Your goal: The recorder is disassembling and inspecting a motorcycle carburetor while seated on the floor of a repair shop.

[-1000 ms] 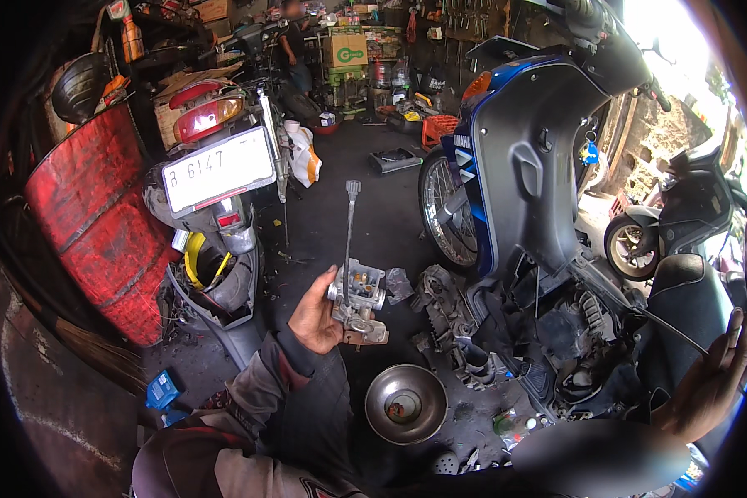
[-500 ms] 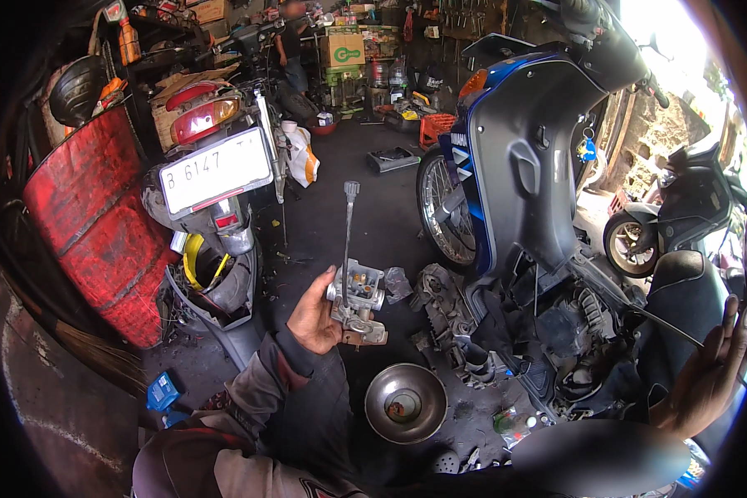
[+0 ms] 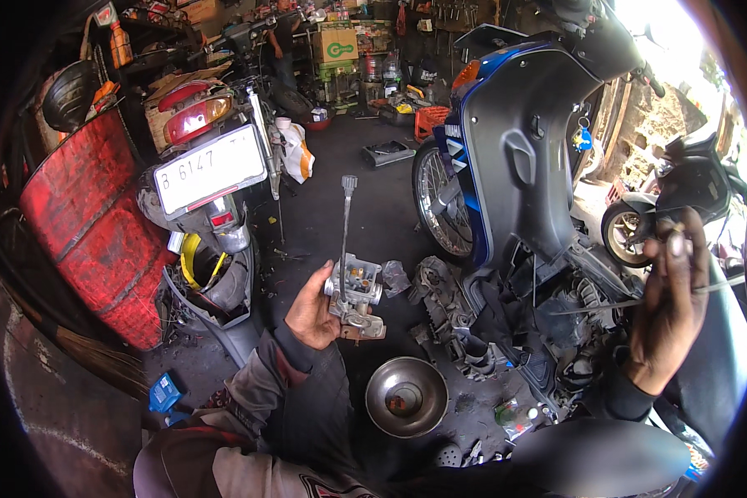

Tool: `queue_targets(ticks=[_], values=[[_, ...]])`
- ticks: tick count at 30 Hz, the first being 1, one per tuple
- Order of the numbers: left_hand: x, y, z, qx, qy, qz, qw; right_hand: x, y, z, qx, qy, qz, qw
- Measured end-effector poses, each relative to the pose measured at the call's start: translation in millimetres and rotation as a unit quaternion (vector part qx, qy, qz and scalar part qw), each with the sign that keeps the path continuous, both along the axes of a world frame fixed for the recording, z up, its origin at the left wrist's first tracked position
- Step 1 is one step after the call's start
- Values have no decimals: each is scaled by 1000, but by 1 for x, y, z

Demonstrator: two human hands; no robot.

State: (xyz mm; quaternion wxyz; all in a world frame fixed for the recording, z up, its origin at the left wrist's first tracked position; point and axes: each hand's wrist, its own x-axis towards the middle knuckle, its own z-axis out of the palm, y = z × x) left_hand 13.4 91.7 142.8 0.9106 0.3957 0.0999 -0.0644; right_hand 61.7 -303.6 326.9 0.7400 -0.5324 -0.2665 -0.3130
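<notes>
My left hand [image 3: 311,315] grips a grey metal carburetor [image 3: 358,282], with its open chamber facing up and brassy parts showing inside. A cable with a grey connector [image 3: 349,184] stands up from the carburetor. At the right, my right hand [image 3: 668,307] is raised, fingers bent together, with a long thin metal rod [image 3: 585,311] lying across it; its tip points left. The rod looks like a screwdriver shaft, but its handle end is unclear. Whether the fingertips also pinch something small I cannot make out. Below the carburetor sits a round metal bowl [image 3: 407,369] with dark liquid and a small brownish part inside.
A blue motorbike [image 3: 515,149] with its lower parts exposed stands at the right. To the left are another motorbike's tail with a white plate [image 3: 212,170] and a red drum [image 3: 91,224]. An engine part [image 3: 448,307] lies on the floor near a blue bottle [image 3: 163,393] farther left.
My right hand has moved up and left from the right edge, its fingers going from stretched to bent, and the rod has swung nearly level. My left hand holds the carburetor almost still.
</notes>
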Motion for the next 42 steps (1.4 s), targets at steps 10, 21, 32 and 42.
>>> queue_targets(ticks=[10,21,32,42], values=[[1,6,-6,-18,-31,-28,999,26,67,-26,27,154,328,932],[-4,3,1,-14,-22,-8,1000,18,75,-27,28,177,353,918],[-1,1,1,-4,-21,-7,1000,17,73,-27,22,171,362,916],[-2,2,3,-6,-20,-18,1000,14,72,-25,19,185,366,912]])
